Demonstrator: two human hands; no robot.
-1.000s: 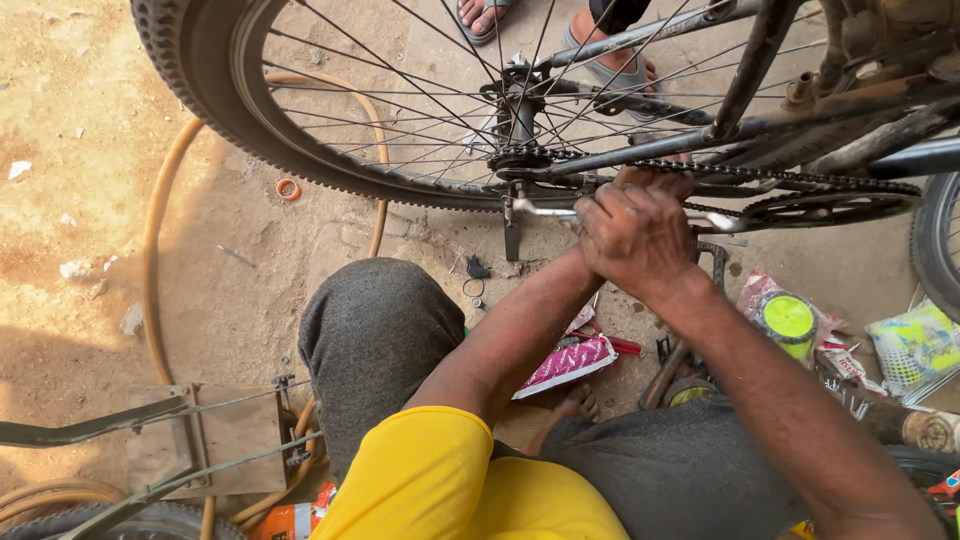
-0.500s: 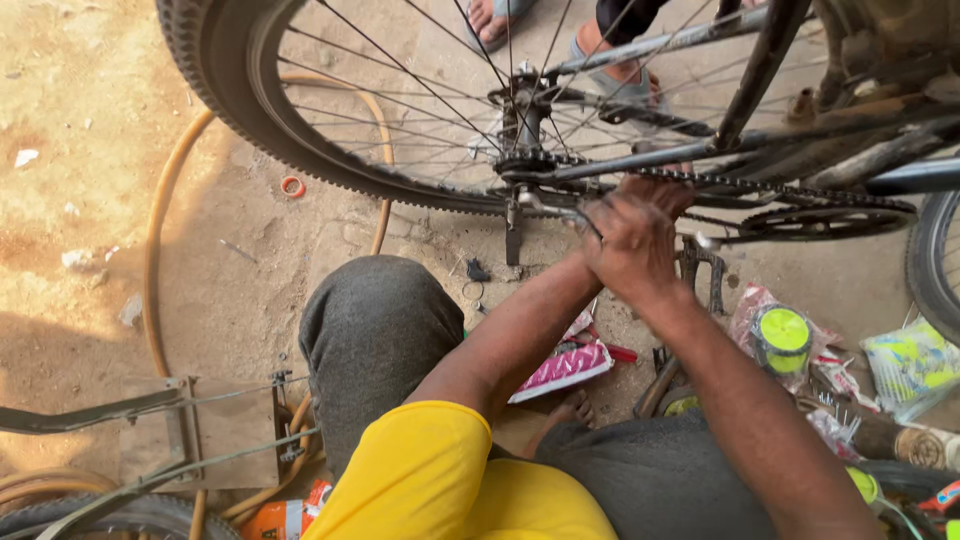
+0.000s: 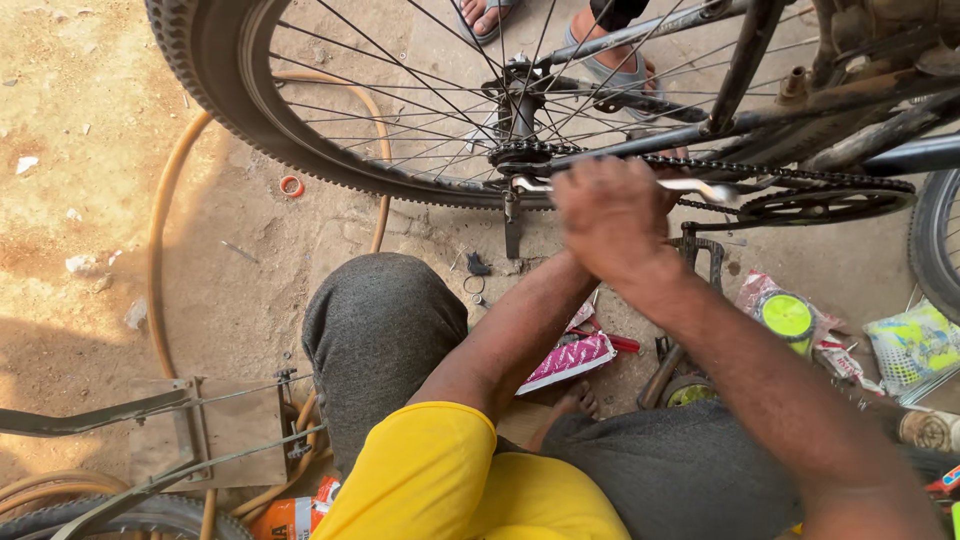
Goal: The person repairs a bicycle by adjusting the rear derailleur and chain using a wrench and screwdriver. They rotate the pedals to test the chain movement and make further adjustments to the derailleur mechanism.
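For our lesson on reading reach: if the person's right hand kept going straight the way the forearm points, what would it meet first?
Probably the silver wrench at the right hand, then the chain and rear wheel hub; depth is unclear.

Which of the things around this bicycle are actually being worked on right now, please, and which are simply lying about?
In use:
- right hand over left, clasped on the metal wrench
- rear wheel, its hub sprocket and chain

Lying about:
- orange hose
- pink packet
- yellow-lidded tin
- small red ring
- wooden board
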